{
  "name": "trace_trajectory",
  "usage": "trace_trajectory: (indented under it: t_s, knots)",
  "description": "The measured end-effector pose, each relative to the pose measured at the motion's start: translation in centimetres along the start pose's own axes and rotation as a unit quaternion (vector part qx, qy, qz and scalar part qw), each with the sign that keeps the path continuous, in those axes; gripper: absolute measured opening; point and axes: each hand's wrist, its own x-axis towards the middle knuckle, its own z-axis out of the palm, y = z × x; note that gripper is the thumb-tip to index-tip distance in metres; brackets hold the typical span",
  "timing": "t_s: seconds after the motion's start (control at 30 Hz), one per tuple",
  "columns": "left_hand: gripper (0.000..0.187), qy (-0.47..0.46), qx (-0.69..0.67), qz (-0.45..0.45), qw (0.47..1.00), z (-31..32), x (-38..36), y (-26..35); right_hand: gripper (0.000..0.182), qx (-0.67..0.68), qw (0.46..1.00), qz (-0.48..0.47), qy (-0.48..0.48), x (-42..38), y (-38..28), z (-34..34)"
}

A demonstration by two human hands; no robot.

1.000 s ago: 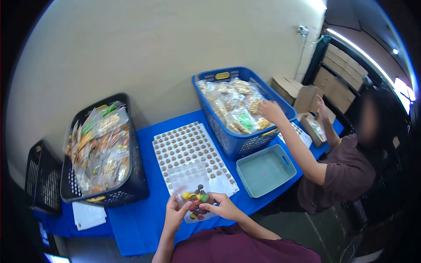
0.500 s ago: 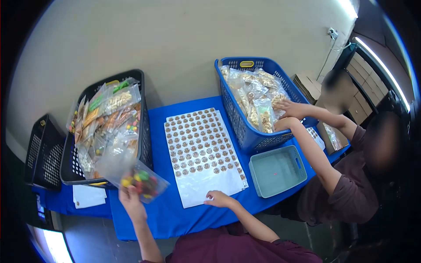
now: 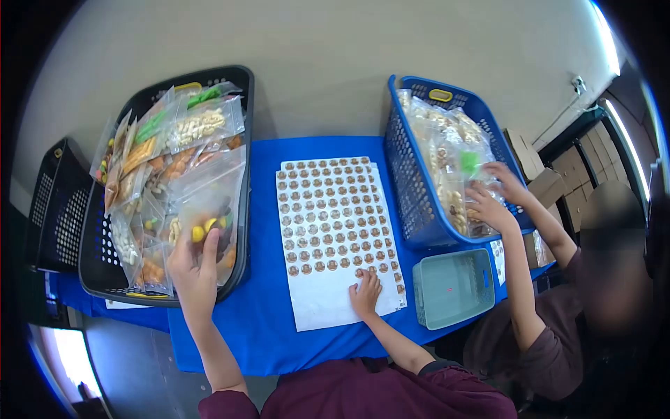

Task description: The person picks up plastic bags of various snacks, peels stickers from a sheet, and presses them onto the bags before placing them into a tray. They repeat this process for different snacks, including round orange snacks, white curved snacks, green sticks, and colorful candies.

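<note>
My left hand grips a clear zip bag of colourful pieces, yellow and dark ones showing, over the front right part of the black basket. That basket is full of clear bags of snacks in white, orange and green. On the blue cloth, my right hand rests on a white sheet of round brown stickers. Its fingers touch the lower right of the sticker rows, and the fingertips are close together over the stickers. Whether a sticker is between them cannot be made out.
At the right, a co-worker's two hands are in a blue basket of snack bags. A green-grey tray stands in front of it. An empty black basket is at the far left, and cardboard boxes are at the right.
My left hand has carried the bag from the table edge up over the black basket. My right hand has moved from the sheet's lower edge to the sticker rows. The view has shifted.
</note>
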Motion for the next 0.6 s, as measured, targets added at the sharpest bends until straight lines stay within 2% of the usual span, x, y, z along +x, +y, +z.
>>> trace_trajectory:
  t_s: [0.1, 0.13, 0.23, 0.27, 0.37, 0.5, 0.6]
  knots:
    - [0.024, 0.053, -0.11, -0.083, 0.989, 0.0, 0.0, -0.8, 0.044, 0.004, 1.0, 0.024, 0.003, 1.0, -1.2, 0.1]
    - [0.024, 0.064, -0.104, -0.107, 0.987, 0.1, -0.2, -0.7, 0.044, -0.008, 1.0, 0.023, 0.004, 1.0, -1.3, 0.4]
    - [0.022, 0.073, -0.026, 0.002, 0.997, 0.3, -0.4, -1.3, 0.043, -0.031, 0.999, 0.026, 0.018, 1.2, -1.2, 0.9]
    - [0.027, 0.035, 0.016, 0.028, 0.999, -0.1, -0.7, -1.9, 0.042, -0.031, 0.999, 0.023, 0.022, 1.3, -1.3, 0.9]
    - [0.029, 0.041, -0.098, -0.037, 0.994, -0.2, -1.3, -1.9, 0.04, -0.024, 0.999, 0.03, 0.006, 1.5, -1.5, 0.4]
    - [0.031, 0.07, -0.092, -0.023, 0.993, 0.2, -0.9, -2.0, 0.034, -0.013, 1.0, 0.021, 0.019, 1.5, -1.3, 0.5]
    - [0.03, 0.056, -0.112, -0.028, 0.992, 0.5, -0.9, -1.5, 0.03, -0.014, 1.0, 0.021, 0.019, 1.1, -0.9, 1.0]
